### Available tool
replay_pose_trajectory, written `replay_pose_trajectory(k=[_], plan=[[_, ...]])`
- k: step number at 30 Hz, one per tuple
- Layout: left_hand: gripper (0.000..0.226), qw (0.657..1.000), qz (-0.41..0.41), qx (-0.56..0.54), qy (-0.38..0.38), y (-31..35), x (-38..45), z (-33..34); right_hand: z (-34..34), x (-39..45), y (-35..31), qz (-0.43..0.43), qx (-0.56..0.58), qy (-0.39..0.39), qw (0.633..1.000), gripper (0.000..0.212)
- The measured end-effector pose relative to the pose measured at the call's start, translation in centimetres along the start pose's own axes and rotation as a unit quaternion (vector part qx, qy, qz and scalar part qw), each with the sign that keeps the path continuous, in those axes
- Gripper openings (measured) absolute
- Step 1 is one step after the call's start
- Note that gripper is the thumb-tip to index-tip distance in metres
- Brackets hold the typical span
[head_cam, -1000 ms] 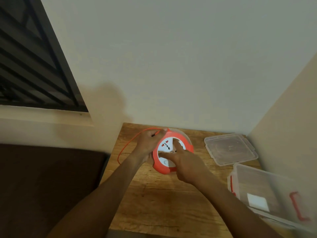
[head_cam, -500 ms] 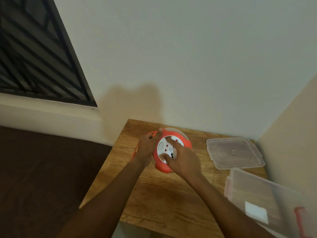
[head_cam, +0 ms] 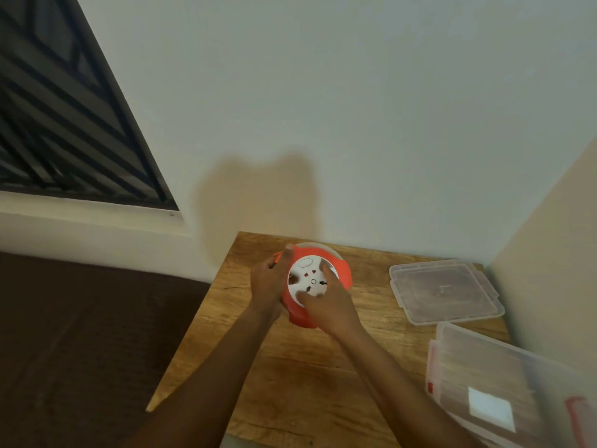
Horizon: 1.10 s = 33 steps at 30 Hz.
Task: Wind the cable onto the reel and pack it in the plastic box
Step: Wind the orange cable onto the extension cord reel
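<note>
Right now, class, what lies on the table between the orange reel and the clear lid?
Nothing: the head view shows bare wooden table between reel and lid.

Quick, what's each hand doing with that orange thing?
Left hand: grips the orange cable reel's left rim.
Right hand: fingers on the reel's white face; grip unclear.

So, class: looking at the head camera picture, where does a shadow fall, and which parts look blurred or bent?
Head view: a soft shadow falls on the wall behind the reel; the plastic box at the lower right edge is smeared and out of focus; the window frame leans, as wide-angle lenses bend lines.
</note>
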<state>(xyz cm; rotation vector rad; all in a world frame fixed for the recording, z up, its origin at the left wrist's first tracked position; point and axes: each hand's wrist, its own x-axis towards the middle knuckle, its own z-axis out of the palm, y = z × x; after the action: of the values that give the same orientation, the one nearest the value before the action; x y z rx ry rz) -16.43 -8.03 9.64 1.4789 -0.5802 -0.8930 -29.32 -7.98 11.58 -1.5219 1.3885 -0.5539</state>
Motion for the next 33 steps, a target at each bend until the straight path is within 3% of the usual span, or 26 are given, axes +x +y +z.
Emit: replay_pose_trajectory(k=[2, 7, 11, 14, 17, 21, 26, 28, 31, 33], plan=[[0.039, 0.999, -0.018, -0.022, -0.022, 0.6, 1.0, -1.4, 0.1, -0.4, -1.5, -0.047, -0.110, -0.039, 0.992, 0.085], [0.028, 0.999, -0.025, -0.028, -0.039, 1.5, 2.7, -4.4, 0.9, -1.1, -3.2, -0.215, -0.370, 0.038, 0.903, 0.044], [0.034, 0.994, -0.057, -0.040, -0.081, 1.6, 4.4, -5.5, 1.8, 0.2, -2.7, -0.290, -0.488, -0.055, 0.821, 0.051], [0.051, 0.988, -0.082, -0.004, -0.132, 1.4, 5.1, -6.1, 1.3, 1.1, -2.8, -0.338, -0.545, -0.084, 0.763, 0.059], [0.051, 0.976, -0.104, 0.059, -0.180, 1.0, 5.9, -7.1, 0.9, 1.5, -3.6, -0.386, -0.578, -0.144, 0.705, 0.071], [0.037, 0.964, -0.067, 0.133, -0.221, 0.7, 6.1, -7.1, 1.5, 1.5, -5.3, -0.396, -0.649, -0.214, 0.613, 0.074], [0.040, 0.960, -0.057, 0.138, -0.238, 1.0, 6.0, -7.1, 1.7, 1.1, -6.5, -0.394, -0.729, -0.243, 0.504, 0.064], [0.039, 0.955, -0.062, 0.144, -0.253, 1.0, 5.8, -7.1, 1.7, 1.0, -6.3, -0.396, -0.754, -0.250, 0.460, 0.069], [0.041, 0.956, -0.066, 0.128, -0.254, 1.1, 5.3, -6.9, 1.9, 0.9, -6.4, -0.400, -0.775, -0.246, 0.424, 0.068], [0.041, 0.963, -0.060, 0.116, -0.235, 1.5, 5.3, -6.8, 1.8, 1.2, -6.5, -0.403, -0.776, -0.224, 0.430, 0.068]])
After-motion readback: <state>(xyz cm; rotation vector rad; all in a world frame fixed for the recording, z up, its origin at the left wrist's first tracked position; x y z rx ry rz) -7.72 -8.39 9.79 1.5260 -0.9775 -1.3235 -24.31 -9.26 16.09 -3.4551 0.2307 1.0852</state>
